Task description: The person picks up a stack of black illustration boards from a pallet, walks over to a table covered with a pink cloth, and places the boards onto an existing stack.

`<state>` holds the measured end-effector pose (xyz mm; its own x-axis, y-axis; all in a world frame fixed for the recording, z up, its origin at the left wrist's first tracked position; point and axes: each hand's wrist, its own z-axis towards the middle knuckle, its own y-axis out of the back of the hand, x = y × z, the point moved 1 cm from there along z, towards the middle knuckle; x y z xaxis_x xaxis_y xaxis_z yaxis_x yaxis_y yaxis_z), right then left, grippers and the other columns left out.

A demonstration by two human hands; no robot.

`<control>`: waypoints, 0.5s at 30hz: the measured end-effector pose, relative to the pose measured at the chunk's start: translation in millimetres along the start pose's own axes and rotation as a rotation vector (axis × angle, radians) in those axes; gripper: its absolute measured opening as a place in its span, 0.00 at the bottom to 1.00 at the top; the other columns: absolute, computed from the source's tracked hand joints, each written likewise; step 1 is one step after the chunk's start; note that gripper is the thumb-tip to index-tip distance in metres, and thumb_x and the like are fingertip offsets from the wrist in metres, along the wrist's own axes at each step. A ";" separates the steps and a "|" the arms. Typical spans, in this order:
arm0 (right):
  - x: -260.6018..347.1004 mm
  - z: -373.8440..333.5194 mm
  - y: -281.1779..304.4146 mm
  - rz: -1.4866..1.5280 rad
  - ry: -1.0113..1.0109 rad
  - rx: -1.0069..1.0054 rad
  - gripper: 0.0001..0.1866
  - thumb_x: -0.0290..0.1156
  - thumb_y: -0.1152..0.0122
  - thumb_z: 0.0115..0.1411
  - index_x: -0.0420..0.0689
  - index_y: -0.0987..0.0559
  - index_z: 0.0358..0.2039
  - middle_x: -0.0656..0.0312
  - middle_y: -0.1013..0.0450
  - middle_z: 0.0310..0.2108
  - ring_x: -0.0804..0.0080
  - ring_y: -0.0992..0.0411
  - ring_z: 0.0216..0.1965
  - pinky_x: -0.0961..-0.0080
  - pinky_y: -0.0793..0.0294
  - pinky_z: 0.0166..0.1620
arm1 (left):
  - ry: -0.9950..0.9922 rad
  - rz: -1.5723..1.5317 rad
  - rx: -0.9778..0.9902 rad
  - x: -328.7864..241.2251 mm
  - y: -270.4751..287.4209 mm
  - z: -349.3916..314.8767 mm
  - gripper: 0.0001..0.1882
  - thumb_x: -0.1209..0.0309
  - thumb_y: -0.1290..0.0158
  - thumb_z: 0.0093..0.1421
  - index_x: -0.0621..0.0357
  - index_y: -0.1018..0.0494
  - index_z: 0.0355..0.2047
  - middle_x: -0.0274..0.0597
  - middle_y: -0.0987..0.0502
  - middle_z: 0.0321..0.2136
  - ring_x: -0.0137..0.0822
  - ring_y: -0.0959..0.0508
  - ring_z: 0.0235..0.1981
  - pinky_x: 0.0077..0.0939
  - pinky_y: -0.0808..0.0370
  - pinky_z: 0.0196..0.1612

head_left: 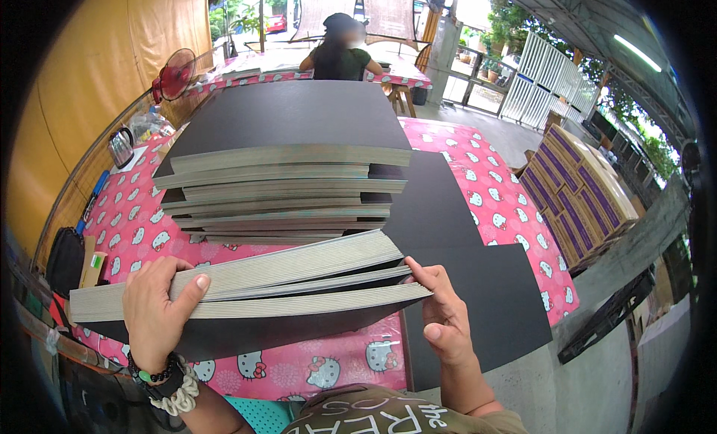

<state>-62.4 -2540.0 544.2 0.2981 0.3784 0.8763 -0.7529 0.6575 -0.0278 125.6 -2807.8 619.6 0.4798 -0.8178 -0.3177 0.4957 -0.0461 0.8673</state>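
A thick stack of black cardboard sheets with pale grey edges (pixel 299 303) lies tilted across the near side of the table. My left hand (pixel 159 296) is closed around its left part, thumb pressed along the edges. At the right end the stack splits into layers with gaps between them. There my right hand (pixel 446 311) touches the corner with its fingertips, its thumb apart from the sheets. Beyond stands a taller pile of the same black sheets (pixel 291 113), its layers offset from each other. More black sheets (pixel 478 307) lie flat to the right.
A pink patterned tablecloth (pixel 500 187) covers the table. An electric kettle (pixel 120 148) and a red fan (pixel 173 77) stand at the left. Stacked cartons (pixel 579 195) are on the right. Another person (pixel 341 53) sits at a far table. A teal stool (pixel 261 413) is below me.
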 end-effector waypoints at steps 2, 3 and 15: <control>-1.6 0.8 -3.3 0.021 -0.008 -0.056 0.46 0.53 0.41 0.46 0.30 0.39 0.56 0.59 0.41 0.43 0.69 0.42 0.48 0.74 0.48 0.55 | -0.005 0.000 -0.009 0.6 -1.4 0.1 0.21 0.52 0.48 0.51 0.60 0.27 0.28 0.43 0.27 0.25 0.43 0.29 0.31 0.33 0.40 0.37; -3.0 2.4 -6.0 0.035 -0.011 -0.096 0.48 0.56 0.41 0.45 0.29 0.38 0.55 0.59 0.41 0.42 0.69 0.40 0.47 0.74 0.47 0.54 | -0.007 0.000 -0.013 0.8 -1.7 0.3 0.21 0.52 0.48 0.51 0.60 0.27 0.28 0.44 0.27 0.25 0.43 0.29 0.31 0.33 0.40 0.37; 1.2 6.1 -0.2 0.070 -0.065 0.012 0.49 0.58 0.47 0.48 0.30 0.42 0.59 0.59 0.43 0.43 0.70 0.45 0.48 0.74 0.52 0.56 | 0.010 -0.006 -0.012 -1.2 -1.6 0.4 0.20 0.53 0.48 0.51 0.60 0.28 0.27 0.44 0.28 0.24 0.44 0.30 0.29 0.33 0.40 0.36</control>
<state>-65.5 -2543.6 548.2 0.2065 0.3799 0.9017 -0.7779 0.6228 -0.0842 123.9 -2807.0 618.8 0.4842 -0.8117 -0.3268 0.5071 -0.0441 0.8608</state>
